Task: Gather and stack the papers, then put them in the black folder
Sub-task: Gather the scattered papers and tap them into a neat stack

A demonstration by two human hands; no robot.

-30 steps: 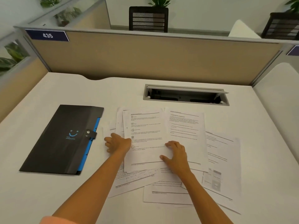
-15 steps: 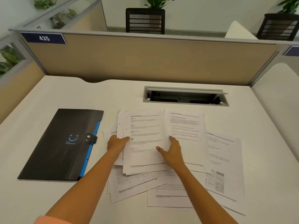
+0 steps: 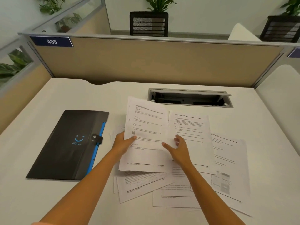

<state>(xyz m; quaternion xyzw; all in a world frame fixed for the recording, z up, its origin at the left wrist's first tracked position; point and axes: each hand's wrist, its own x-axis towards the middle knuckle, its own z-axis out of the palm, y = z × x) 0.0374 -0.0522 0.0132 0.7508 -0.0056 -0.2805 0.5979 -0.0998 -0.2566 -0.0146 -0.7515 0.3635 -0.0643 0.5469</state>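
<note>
Where the white surface (image 3: 48, 192) meets a tan partition (image 3: 154, 62) bearing a blue sign marked 435 (image 3: 51, 41), a grey cable tray (image 3: 190, 99) is sunk into the top with its lid raised. Beyond the partition stand a black mesh chair (image 3: 148, 24) and potted plants (image 3: 158, 4). The black folder (image 3: 68, 143) lies flat and closed, its strap snapped over blue inner edges, so its contents are hidden. Just right of the folder, loose papers (image 3: 227, 159) spread across the surface, overlapping. The left hand (image 3: 123, 143), beside the folder's strap, pinches the left edge of a small stack of sheets (image 3: 146, 135) with its thumb on top, the stack's far end lifted off the pile. Further from the folder, the right hand (image 3: 177, 147) has its fingers loosely spread at the stack's right edge, over the sheets beneath; whether it holds the stack cannot be told.
</note>
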